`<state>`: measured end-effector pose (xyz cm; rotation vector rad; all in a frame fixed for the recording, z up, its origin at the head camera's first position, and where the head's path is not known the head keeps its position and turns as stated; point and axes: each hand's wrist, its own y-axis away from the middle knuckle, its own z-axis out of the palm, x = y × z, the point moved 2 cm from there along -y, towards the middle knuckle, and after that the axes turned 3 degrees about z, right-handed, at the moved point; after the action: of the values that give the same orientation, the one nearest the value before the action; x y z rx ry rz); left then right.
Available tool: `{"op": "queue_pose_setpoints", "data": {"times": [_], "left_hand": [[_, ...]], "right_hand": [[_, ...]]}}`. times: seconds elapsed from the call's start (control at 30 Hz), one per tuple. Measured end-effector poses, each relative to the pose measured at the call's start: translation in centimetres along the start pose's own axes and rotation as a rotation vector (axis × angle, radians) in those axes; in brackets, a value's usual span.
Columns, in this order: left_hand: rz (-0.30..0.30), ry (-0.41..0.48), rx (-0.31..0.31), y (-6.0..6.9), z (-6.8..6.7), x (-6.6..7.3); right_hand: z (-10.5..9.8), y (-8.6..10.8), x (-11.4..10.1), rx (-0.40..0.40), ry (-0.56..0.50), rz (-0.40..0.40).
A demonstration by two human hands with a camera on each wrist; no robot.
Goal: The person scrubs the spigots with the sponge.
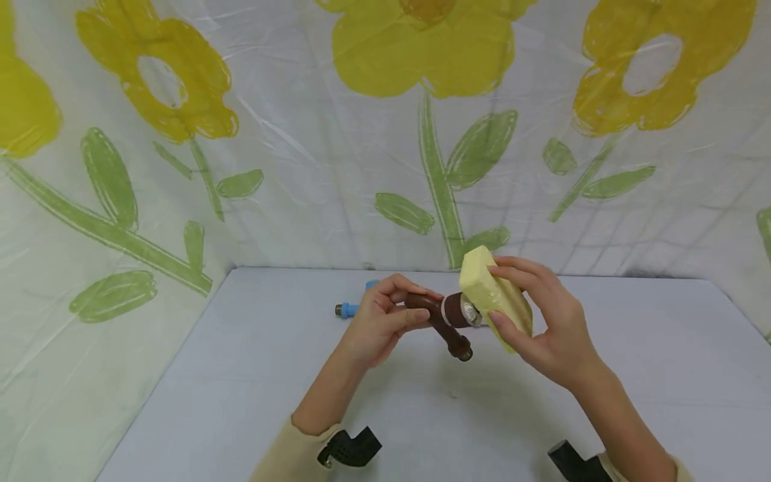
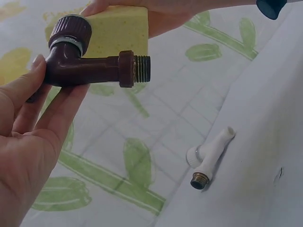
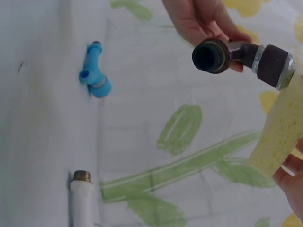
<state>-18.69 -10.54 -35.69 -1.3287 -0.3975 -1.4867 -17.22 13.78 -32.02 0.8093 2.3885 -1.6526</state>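
My left hand (image 1: pixel 376 325) holds a brown plastic tap (image 1: pixel 446 329) between thumb and fingers, above the table. The tap has a ribbed knob (image 2: pixel 71 32) with a silvery end face and a threaded outlet (image 2: pixel 142 69). In my right hand (image 1: pixel 557 328) is a yellow block sponge (image 1: pixel 500 294), gripped by thumb and fingertips. The sponge is against or very near the knob's silvery end; exact contact is hard to tell. In the right wrist view the tap's round open end (image 3: pixel 207 56) faces the camera.
A blue tap (image 3: pixel 95 71) lies on the white table (image 1: pixel 271 375) behind my left hand. A white tap (image 2: pixel 210 153) with a brass-coloured thread lies there too, mostly hidden in the head view. A sheet with painted flowers (image 1: pixel 289 201) hangs behind the table.
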Motion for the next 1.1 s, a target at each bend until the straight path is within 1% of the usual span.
{"op": "queue_pose_setpoints", "data": {"times": [0.13,0.23,0.3,0.4,0.53,0.73,0.8,0.87,0.97,1.1], "left_hand": [[0.019,0.03,-0.011,0.0,-0.1,0.0],[0.028,0.062,-0.002,0.0,-0.4,0.0],[0.024,0.075,0.018,-0.1,-0.7,-0.2],[0.017,0.102,0.06,-0.1,-1.1,-0.6],[-0.002,0.154,0.127,-0.2,-1.5,-1.3],[-0.069,0.174,0.277,-0.3,-2.3,-2.2],[-0.095,0.187,0.315,-0.3,-2.7,-2.6],[-0.122,0.206,0.337,-0.3,-3.0,-2.9],[-0.161,0.232,0.353,-0.4,-3.3,-3.3],[-0.188,0.272,0.384,-0.5,-3.8,-3.7]], "right_hand": [[-0.2,0.1,0.7,-0.003,0.009,0.031],[-0.2,0.3,1.1,-0.014,0.019,0.068],[-0.1,0.4,1.3,-0.029,0.025,0.096],[0.0,0.6,1.5,-0.033,0.025,0.116],[-0.1,0.7,1.5,-0.017,0.037,0.121],[-0.6,1.3,1.9,-0.042,0.097,0.166],[-0.8,1.6,2.2,-0.05,0.112,0.175],[-1.0,1.9,2.4,-0.054,0.123,0.178],[-1.2,2.2,2.8,-0.061,0.134,0.182],[-1.2,2.4,3.5,-0.062,0.147,0.187]]}}
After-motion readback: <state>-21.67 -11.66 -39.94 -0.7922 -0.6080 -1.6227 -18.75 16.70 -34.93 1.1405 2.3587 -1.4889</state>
